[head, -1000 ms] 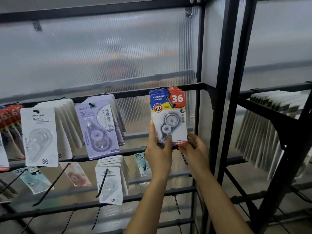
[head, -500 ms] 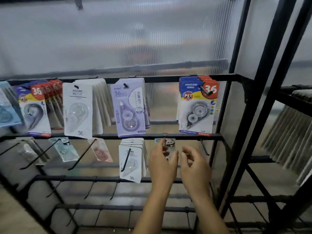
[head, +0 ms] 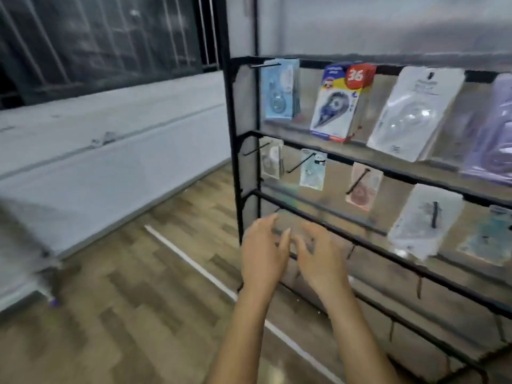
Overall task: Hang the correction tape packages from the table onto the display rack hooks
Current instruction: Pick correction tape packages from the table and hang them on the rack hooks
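Both bare hands are empty, fingers loosely spread and relaxed: the left hand (head: 263,253) and the right hand (head: 318,261) are raised side by side, nearly touching, in front of the lower bars of the black metal display rack (head: 235,162). The frame is motion-blurred, so finer finger detail cannot be told. Correction tape packages hang on the rack's hooks. On the top row, from the left, are a light blue carded package (head: 279,90), a blue-and-yellow package with a red "36" corner (head: 339,101), a white card with a clear blister (head: 412,112), and a lilac package (head: 493,134) at the right edge. Smaller packages hang on the rows below, among them a pinkish one (head: 361,187) and a white one (head: 424,220). Left of the rack lies wood-pattern flooring (head: 124,286) crossed by a white line (head: 194,261).
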